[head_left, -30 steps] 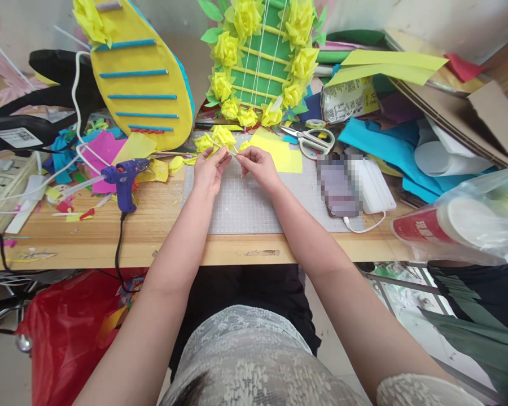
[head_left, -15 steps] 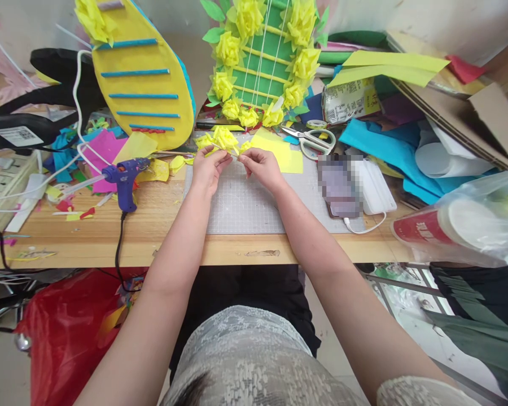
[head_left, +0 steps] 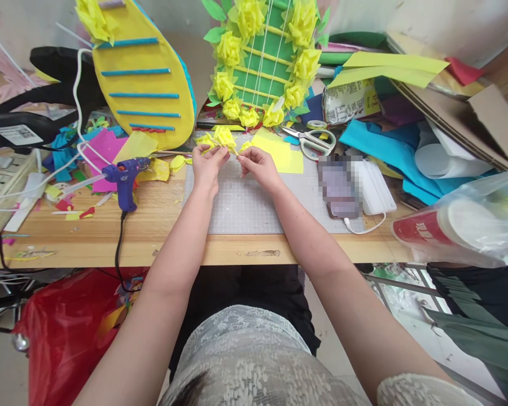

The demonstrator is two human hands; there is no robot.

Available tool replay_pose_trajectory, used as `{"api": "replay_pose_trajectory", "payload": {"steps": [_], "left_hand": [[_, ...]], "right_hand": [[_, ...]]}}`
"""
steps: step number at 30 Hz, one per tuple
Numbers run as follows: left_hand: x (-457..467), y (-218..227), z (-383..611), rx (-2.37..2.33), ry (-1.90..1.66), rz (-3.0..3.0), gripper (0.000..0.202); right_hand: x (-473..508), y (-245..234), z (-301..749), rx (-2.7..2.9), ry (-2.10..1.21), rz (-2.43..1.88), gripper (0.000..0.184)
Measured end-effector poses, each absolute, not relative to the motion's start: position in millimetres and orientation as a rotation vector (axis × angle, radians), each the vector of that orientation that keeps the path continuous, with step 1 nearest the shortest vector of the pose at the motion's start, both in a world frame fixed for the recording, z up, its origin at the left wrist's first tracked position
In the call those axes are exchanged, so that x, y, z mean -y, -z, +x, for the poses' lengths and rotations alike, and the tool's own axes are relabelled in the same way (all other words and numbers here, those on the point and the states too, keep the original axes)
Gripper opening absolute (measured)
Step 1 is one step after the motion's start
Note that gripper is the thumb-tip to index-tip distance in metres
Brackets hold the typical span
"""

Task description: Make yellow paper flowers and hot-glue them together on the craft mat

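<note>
My left hand (head_left: pixel 207 164) and my right hand (head_left: pixel 258 164) meet over the far edge of a grey cutting mat (head_left: pixel 245 206). Both pinch a small yellow paper flower (head_left: pixel 224 137) between fingertips, the left hand gripping its base, the right hand pinched on its right side. Just behind lies a yellow paper sheet (head_left: pixel 279 153). A green craft panel edged with yellow paper flowers (head_left: pixel 265 62) stands upright beyond the hands.
A purple glue gun (head_left: pixel 125 176) stands left of the mat, its cord hanging over the wooden table edge (head_left: pixel 110 248). Scissors (head_left: pixel 311 138), a phone with charger (head_left: pixel 341 189), paper cups in a bag (head_left: pixel 457 225), a yellow board with blue sticks (head_left: pixel 141 73) and coloured paper scraps surround the mat.
Both hands have shifted very slightly away from me with the flower; their fingertips keep working it. Nothing else on the table has moved.
</note>
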State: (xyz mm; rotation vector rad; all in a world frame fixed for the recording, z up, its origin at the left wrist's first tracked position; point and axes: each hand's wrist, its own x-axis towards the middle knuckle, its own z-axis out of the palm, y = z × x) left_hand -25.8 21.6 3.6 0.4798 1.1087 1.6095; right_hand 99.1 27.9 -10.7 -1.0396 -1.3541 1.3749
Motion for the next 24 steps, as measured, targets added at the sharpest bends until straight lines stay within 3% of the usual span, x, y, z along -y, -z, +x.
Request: {"api": "replay_pose_trajectory", "payload": {"steps": [24], "left_hand": [[-23.2, -3.8, -33.5, -1.214, -1.472, 0.421, 0.034]], "right_hand": [[-29.1, 16.5, 106.1, 1.683, -1.164, -1.198, 0.02]]}}
